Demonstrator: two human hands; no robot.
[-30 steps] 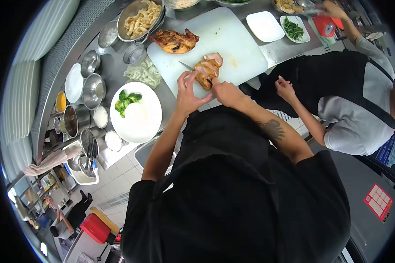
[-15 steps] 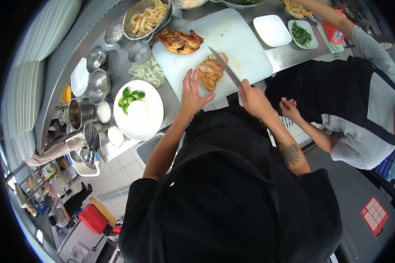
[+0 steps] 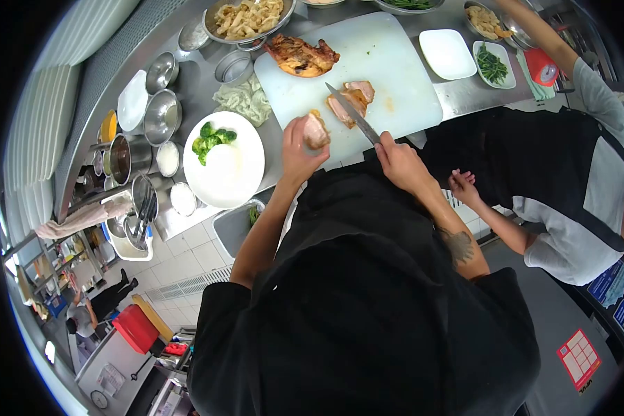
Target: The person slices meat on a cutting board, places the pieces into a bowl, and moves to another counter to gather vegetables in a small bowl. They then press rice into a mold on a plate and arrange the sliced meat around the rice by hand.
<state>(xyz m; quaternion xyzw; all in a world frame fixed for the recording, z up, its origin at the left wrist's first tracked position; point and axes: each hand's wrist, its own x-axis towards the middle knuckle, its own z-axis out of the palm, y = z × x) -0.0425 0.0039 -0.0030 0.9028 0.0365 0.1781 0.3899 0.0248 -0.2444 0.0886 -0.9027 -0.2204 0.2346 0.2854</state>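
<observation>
While the knife (image 3: 353,112) is gripped by its handle in the right hand (image 3: 401,166), with the fingers closed around it, a cut piece of meat (image 3: 316,132) is held in the left hand (image 3: 299,156). The left grip is curved and partly spread: the cut piece is taken between the thumb, at its near end, and the fingers, along its left side. Its pale cut face is turned upward, over the near left part of the white cutting board (image 3: 395,41); whether it is lifted off the surface cannot be told. To its right, well within reach of both hands, more sliced meat (image 3: 343,114) is crossed by the blade, whose tip is pointed away and to the left; contact between the two cannot be made out.

To the left of the board, broccoli (image 3: 204,143) is set on a round white plate (image 3: 239,179), beyond which a crumpled pale cloth (image 3: 246,99) is placed against the board's edge. Farther away, a browned roasted piece (image 3: 300,57) is laid near the board's far left corner. Beyond that, pale strips are heaped in a metal bowl (image 3: 289,12).
</observation>
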